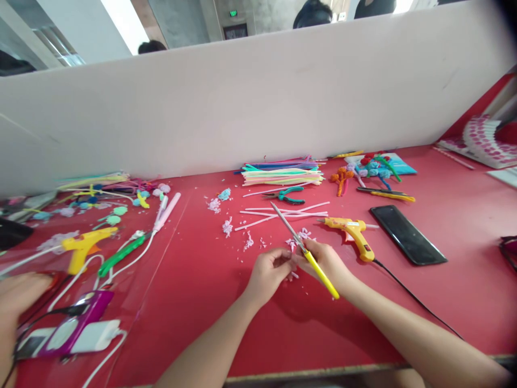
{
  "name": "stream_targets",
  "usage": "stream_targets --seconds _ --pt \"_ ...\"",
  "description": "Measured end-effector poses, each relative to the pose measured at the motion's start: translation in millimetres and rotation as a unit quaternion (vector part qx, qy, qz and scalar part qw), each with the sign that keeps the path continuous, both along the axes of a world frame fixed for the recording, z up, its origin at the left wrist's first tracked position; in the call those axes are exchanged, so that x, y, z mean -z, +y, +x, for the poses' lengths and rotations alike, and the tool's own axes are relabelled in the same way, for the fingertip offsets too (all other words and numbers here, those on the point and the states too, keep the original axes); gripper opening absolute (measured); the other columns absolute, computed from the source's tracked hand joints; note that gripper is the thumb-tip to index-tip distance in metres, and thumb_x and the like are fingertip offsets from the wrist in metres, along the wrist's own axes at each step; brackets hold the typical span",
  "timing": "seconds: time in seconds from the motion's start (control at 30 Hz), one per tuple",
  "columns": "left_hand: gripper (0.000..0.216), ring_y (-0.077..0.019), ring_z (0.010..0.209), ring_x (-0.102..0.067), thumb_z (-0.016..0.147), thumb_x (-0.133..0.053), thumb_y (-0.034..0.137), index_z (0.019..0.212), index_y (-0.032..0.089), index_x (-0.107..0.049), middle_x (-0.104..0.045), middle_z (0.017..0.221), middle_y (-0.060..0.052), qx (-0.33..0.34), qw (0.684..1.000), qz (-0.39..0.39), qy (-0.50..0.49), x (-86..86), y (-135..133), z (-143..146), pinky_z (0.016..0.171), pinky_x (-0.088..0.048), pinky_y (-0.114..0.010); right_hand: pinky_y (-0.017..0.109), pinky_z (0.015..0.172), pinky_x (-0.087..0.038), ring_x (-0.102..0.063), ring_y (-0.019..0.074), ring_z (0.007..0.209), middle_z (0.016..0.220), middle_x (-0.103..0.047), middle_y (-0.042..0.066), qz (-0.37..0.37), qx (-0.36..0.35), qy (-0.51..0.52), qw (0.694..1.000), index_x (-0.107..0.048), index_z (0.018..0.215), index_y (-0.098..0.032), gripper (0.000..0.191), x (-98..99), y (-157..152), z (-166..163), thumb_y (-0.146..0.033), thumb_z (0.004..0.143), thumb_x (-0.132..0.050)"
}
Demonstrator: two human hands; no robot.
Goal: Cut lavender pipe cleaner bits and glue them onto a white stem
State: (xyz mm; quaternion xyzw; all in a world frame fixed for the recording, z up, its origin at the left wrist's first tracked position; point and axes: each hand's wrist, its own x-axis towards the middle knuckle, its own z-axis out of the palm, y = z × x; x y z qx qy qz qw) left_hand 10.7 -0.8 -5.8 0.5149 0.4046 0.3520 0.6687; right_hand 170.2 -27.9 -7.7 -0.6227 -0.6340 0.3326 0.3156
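My right hand point(323, 261) is closed around yellow-handled scissors point(323, 275), seen nearly edge-on, with the metal blades pointing up and left over the table. Close against it, my left hand point(270, 272) is closed in a pinch. A small pale pink piece of pipe cleaner point(294, 275) shows at the fingertips, mostly hidden by the fingers. Short pink clippings point(305, 234) lie just beyond the hands. Farther back are several loose pale pink pipe cleaners point(283, 213) and teal-handled pliers point(290, 195).
A bundle of coloured pipe cleaners point(283, 173) lies by the white partition point(250, 108). To the right are a yellow glue gun point(355, 237) with a cord and a black phone point(407, 234). At left are another glue gun point(83, 248), a purple power strip point(76, 323) and another person's hand point(24, 293).
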Motion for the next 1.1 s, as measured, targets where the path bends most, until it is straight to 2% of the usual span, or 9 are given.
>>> stream_targets --seconds 0.1,0.23,0.4,0.57,1.1 --pt "0.011 -0.0103 0.044 -0.051 0.067 -0.071 0.025 0.067 0.016 -0.064 -0.058 0.048 0.002 -0.063 0.998 0.010 -0.021 1.0 6 -3 0.048 -0.042 -0.022 0.021 0.048 -0.027 -0.044 0.0120 0.050 0.053 -0.045 -0.005 0.014 0.010 -0.070 0.997 -0.040 0.064 -0.021 0.027 -4.5 -1 4 -0.041 0.075 -0.054" --pt "0.014 -0.0088 0.047 -0.053 0.066 -0.070 0.025 0.073 0.016 -0.062 -0.063 0.059 0.001 -0.162 0.985 0.019 -0.058 1.8 18 -11 0.048 -0.041 -0.020 0.023 0.050 -0.026 -0.056 0.0170 0.055 0.061 -0.058 0.000 0.031 0.017 -0.243 0.969 -0.047 0.077 -0.021 0.031 -5.9 -2 7 -0.051 0.079 -0.049" --pt "0.011 -0.0079 0.050 -0.053 0.067 -0.068 0.023 0.071 0.015 -0.062 -0.062 0.059 0.001 -0.218 0.971 0.034 -0.092 -2.7 24 -17 0.050 -0.041 -0.020 0.026 0.049 -0.022 -0.061 0.0207 0.056 0.063 -0.064 0.006 0.041 -0.015 -0.345 0.937 -0.051 0.082 -0.019 0.040 -1.0 -4 3 -0.057 0.084 -0.038" --pt "0.010 -0.0081 0.049 -0.052 0.067 -0.066 0.021 0.068 0.015 -0.058 -0.059 0.055 0.003 -0.246 0.963 0.038 -0.103 -4.4 23 -17 0.050 -0.040 -0.020 0.027 0.048 -0.019 -0.062 0.0217 0.056 0.062 -0.065 0.007 0.055 -0.019 -0.379 0.923 -0.053 0.083 -0.017 0.044 2.1 -6 -2 -0.056 0.087 -0.033" --pt "0.009 -0.0074 0.049 -0.052 0.071 -0.064 0.021 0.068 0.014 -0.058 -0.058 0.055 0.003 -0.254 0.960 0.046 -0.108 -5.2 21 -17 0.050 -0.041 -0.019 0.027 0.046 -0.018 -0.062 0.0214 0.055 0.060 -0.065 0.007 0.065 -0.017 -0.388 0.919 -0.054 0.086 -0.015 0.042 9.9 -8 -6 -0.053 0.087 -0.037"
